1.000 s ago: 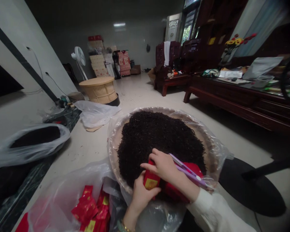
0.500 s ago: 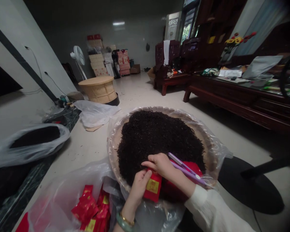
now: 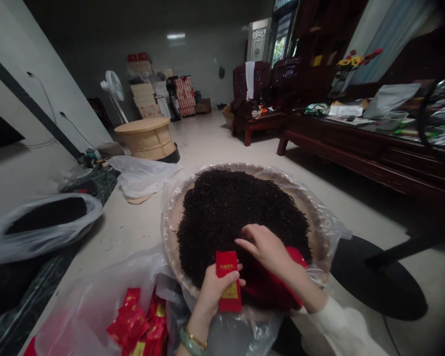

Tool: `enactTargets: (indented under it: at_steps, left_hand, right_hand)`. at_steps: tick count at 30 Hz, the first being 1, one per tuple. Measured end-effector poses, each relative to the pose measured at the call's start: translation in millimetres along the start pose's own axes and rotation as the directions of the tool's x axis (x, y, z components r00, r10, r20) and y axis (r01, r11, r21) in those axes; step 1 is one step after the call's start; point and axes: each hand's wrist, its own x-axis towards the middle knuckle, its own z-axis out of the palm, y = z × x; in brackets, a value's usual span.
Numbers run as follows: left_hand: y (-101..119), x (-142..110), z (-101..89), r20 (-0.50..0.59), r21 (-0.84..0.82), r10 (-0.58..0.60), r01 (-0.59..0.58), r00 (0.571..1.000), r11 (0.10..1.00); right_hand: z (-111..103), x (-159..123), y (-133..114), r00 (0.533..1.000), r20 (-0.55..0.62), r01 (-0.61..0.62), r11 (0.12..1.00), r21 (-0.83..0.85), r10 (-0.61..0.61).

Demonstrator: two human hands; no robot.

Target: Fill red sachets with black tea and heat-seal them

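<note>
My left hand (image 3: 209, 290) is closed around a narrow red packet (image 3: 228, 262) with gold print and a yellow label, held upright at the near rim of a round tray (image 3: 173, 217). The thumb lies across the packet's front. To its right, my right hand (image 3: 267, 247) hovers over the dark dried leaves, which look like tea (image 3: 241, 202). Its thumb and forefinger are apart and hold nothing I can see; the other fingers are hidden. A heap of red packets (image 3: 298, 257) lies partly behind my right forearm.
Several red packets (image 3: 129, 316) fill a clear plastic bag (image 3: 92, 301) at the lower left. Another bag of dark leaves (image 3: 46, 215) rests on a dark ledge. A black round stand base (image 3: 393, 287) is at right, below a low wooden table (image 3: 341, 143). Further back is a round-topped basket (image 3: 144, 136).
My right hand has let go of the red packet and moved right. My left hand now holds the packet alone, more upright. The purple tool by my right wrist has gone from sight.
</note>
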Motion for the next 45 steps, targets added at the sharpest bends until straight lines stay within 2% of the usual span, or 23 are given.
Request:
enactTargets:
  at_steps: [3,6,9,13,15,18,22,25,27,39,41,45]
  left_hand:
    - [-1,0,-3.8,-0.038,-0.065,0.009,-0.011,0.999,0.998]
    - [-2,0,-3.8,-0.043,-0.082,0.022,-0.026,0.999,0.996]
    - [-2,0,-2.3,-0.039,-0.075,0.034,-0.037,0.999,0.997]
    - [-2,-2,-2.3,-0.024,-0.053,0.036,-0.037,0.999,0.998]
    - [-2,-3,-1.4,-0.020,-0.027,0.041,-0.041,0.999,0.999]
    - [-4,-3,3.6,0.007,0.032,0.045,-0.045,0.999,0.998]
    - [-7,-3,12.3,0.030,0.103,0.064,-0.067,0.997,0.992]
    - [-10,-2,14.6,-0.030,0.137,0.061,-0.056,0.998,0.989]
    - [-11,-1,14.0,-0.026,0.145,0.053,-0.049,0.998,0.988]
    - [-13,-5,13.1,0.024,0.107,-0.007,0.005,1.000,0.994]
    - [-12,-6,12.4,0.020,0.082,0.025,-0.027,0.999,0.996]
    - [-4,-6,13.2,-0.037,-0.038,0.195,-0.197,0.980,0.980]
  right_hand:
    - [6,-23,33,0.996,-0.038,-0.087,0.962,-0.258,0.080]
    - [20,-42,55,0.994,0.021,-0.099,0.946,-0.308,0.111]
    - [28,-47,65,0.988,0.045,-0.136,0.975,-0.177,0.146]
    - [21,-40,70,0.986,0.105,-0.147,0.975,0.169,0.131]
    - [12,-37,66,0.987,0.143,-0.115,0.939,0.323,0.072]
    - [-4,-31,48,0.981,0.189,-0.044,0.904,0.425,-0.041]
    - [-18,-23,14,0.952,0.260,0.042,0.913,0.406,-0.160]
    - [-23,-19,-4,0.942,0.301,0.032,0.932,0.361,-0.149]
    - [-24,-19,-11,0.941,0.312,0.012,0.937,0.350,-0.129]
    - [-23,-21,-12,0.950,0.284,0.023,0.936,0.351,-0.129]
    - [-22,-21,-11,0.950,0.279,0.040,0.940,0.338,-0.140]
    - [-18,-20,-8,0.945,0.297,0.039,0.947,0.318,-0.139]
